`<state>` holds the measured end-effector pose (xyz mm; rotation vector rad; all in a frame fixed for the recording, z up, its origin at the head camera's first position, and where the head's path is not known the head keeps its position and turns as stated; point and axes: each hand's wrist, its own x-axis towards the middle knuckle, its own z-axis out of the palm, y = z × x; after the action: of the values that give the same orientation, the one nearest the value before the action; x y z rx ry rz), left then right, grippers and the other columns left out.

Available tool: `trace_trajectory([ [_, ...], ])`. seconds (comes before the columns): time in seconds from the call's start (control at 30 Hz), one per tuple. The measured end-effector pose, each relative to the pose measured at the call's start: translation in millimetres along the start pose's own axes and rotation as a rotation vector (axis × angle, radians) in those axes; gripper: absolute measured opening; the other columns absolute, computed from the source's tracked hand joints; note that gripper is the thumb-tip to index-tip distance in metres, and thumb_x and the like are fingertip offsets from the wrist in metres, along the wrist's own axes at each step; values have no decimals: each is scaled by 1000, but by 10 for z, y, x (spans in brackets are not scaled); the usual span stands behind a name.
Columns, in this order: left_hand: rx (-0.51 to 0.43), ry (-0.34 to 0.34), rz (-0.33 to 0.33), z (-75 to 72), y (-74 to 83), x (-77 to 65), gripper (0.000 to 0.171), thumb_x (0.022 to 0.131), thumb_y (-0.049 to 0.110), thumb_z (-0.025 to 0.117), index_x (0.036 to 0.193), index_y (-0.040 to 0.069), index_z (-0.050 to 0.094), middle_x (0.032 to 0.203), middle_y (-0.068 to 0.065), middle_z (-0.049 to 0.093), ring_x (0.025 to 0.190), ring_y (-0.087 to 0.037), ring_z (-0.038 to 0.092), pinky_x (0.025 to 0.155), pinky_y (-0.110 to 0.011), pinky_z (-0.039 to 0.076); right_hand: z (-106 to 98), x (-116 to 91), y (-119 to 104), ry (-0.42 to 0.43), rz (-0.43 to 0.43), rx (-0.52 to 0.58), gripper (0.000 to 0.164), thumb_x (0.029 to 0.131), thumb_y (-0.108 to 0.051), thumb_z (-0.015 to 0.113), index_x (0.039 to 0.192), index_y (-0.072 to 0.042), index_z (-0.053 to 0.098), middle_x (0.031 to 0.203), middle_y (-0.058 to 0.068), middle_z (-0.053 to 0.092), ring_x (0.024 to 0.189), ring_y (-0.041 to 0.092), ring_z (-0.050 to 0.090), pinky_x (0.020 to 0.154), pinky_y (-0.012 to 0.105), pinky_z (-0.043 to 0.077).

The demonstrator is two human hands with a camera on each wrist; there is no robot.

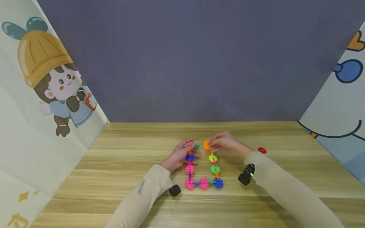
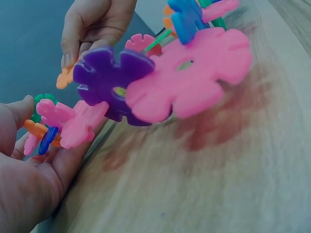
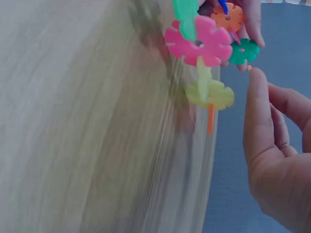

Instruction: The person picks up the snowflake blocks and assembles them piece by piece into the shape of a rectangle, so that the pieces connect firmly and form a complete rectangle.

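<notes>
Plastic snowflake discs are joined edge to edge in a U-shaped chain, its near side a row of pink discs (image 1: 204,183) and a blue disc (image 1: 218,183). My left hand (image 1: 180,155) holds the far end of the left side, thumb on top and fingers beneath. A green disc (image 1: 197,146) sticks out there towards the right. Between thumb and fingertips, my right hand (image 1: 223,142) pinches an orange disc (image 1: 206,145) at the far end of the right side, just beyond a yellow disc (image 1: 213,157). A gap separates the two far ends.
One loose red disc (image 1: 262,150) lies on the wooden table (image 1: 128,139), to the right of the right hand. A dark grey panel (image 1: 199,63) stands behind the table. Printed cartoon panels flank both sides. Small black cameras (image 1: 174,190) sit at the wrists.
</notes>
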<state>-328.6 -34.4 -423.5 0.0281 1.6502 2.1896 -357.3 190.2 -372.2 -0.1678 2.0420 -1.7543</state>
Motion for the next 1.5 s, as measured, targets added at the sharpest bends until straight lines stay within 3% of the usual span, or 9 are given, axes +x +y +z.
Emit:
trace_trajectory([
  [0.37,8,-9,3,-1,-21,-13,47,107,20,48,149,7,34,133,-24,56,88,-24,71,67,-43,63,89,76,77,-54,-1,34,31,91,10,60,117,25,53,85,16,72,68,18,72,68,32,62],
  [0.93,26,-36,15,-11,4,13,51,105,16,52,152,10,35,122,-15,61,84,-21,70,68,-43,62,89,86,34,-29,3,-11,31,93,7,60,120,21,55,85,16,72,71,22,73,71,36,62],
  [1.13,24,-24,20,-1,-13,16,49,105,16,53,150,9,38,118,-15,63,85,-21,70,68,-43,62,114,101,37,-35,3,-11,30,91,7,61,117,22,56,83,16,71,69,21,72,69,34,62],
  [1.5,-20,60,66,50,-35,-22,47,101,9,58,146,4,46,105,-15,72,93,-26,71,69,-40,63,126,124,70,-30,-26,-54,27,92,9,61,115,22,57,86,16,69,66,19,71,67,33,62],
])
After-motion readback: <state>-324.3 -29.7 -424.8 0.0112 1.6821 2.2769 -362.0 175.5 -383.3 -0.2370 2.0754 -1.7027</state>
